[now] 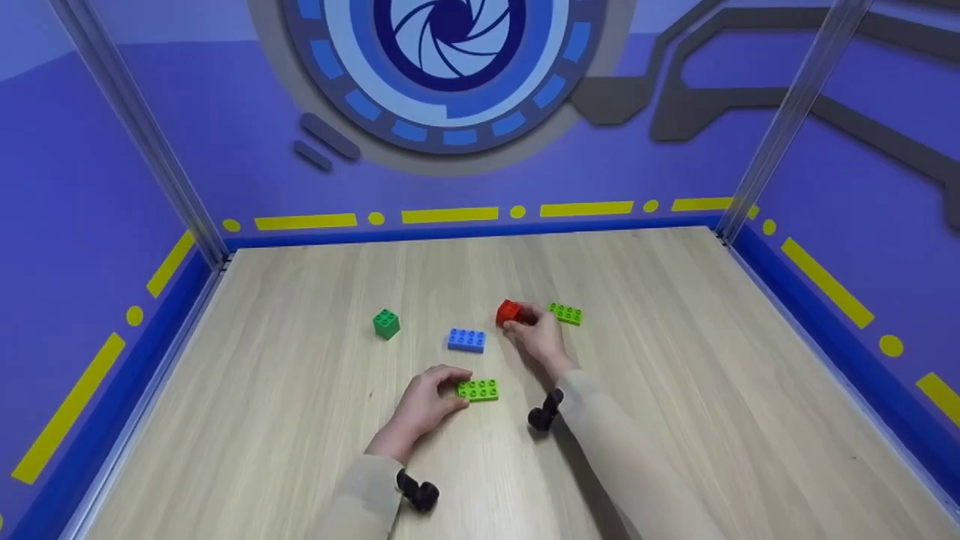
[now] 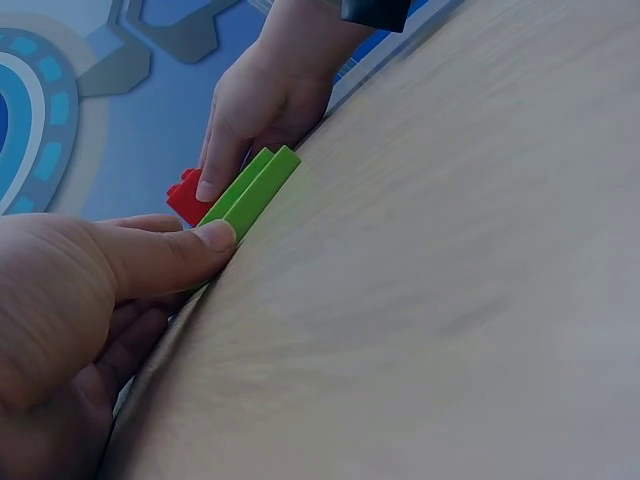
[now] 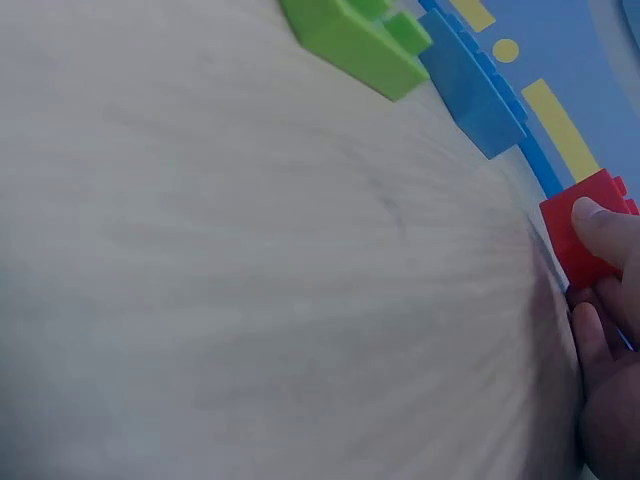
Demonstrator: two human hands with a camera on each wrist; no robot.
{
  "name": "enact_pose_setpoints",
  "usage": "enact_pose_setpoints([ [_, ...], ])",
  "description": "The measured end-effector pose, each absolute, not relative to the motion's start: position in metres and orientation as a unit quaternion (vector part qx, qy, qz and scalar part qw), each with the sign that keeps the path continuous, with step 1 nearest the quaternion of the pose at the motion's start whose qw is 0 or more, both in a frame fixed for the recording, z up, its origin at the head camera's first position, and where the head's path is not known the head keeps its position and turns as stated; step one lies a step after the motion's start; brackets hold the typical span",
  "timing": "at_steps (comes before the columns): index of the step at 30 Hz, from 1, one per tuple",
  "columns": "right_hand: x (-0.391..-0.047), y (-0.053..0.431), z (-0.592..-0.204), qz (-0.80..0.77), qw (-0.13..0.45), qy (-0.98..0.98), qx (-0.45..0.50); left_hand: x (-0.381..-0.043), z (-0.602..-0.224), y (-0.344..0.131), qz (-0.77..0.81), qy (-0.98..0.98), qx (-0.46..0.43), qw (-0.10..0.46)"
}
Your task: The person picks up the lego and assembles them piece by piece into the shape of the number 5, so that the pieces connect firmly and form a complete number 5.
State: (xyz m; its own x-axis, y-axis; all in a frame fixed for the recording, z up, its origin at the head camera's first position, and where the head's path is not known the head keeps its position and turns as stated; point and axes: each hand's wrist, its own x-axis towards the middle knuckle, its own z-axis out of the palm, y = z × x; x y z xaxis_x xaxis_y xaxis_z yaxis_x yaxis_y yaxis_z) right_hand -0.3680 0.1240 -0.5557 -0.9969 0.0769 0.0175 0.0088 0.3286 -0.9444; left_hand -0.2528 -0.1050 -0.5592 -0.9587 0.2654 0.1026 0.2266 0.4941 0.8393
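Observation:
In the head view my left hand [image 1: 424, 401] pinches the left end of a light green toy building brick [image 1: 481, 390] on the table, thumb in front and fingers behind. The left wrist view shows the thumb against the long side of that brick [image 2: 258, 192]. Farther back, my right hand [image 1: 544, 339] grips a red building brick [image 1: 508, 312] between thumb and fingers. In the right wrist view the thumb presses one face of the red brick [image 3: 572, 228], its studs facing away. A blue brick [image 1: 466, 340] lies studs up between the two hands.
A small dark green brick [image 1: 386, 323] stands on the wooden table [image 1: 300, 420] to the left. Another light green brick [image 1: 565, 313] lies just right of my right hand. Blue printed walls [image 1: 180, 150] enclose the table's back and sides.

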Motion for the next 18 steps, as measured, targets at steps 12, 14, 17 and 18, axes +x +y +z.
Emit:
enact_pose_setpoints([
  [12, -0.359, 0.145, -0.549, 0.594, -0.014, -0.804, -0.006, -0.253, -0.559, -0.104, 0.483, 0.864, 0.136, 0.027],
  [14, -0.355, 0.147, -0.548, 0.590, -0.020, -0.807, 0.002, -0.252, -0.559, -0.104, 0.483, 0.865, 0.136, 0.027],
  [17, -0.348, 0.147, -0.546, 0.587, -0.030, -0.808, 0.024, -0.252, -0.559, -0.104, 0.484, 0.864, 0.133, 0.031],
  [18, -0.346, 0.147, -0.545, 0.584, -0.032, -0.810, 0.031, -0.252, -0.559, -0.104, 0.485, 0.864, 0.132, 0.032],
])
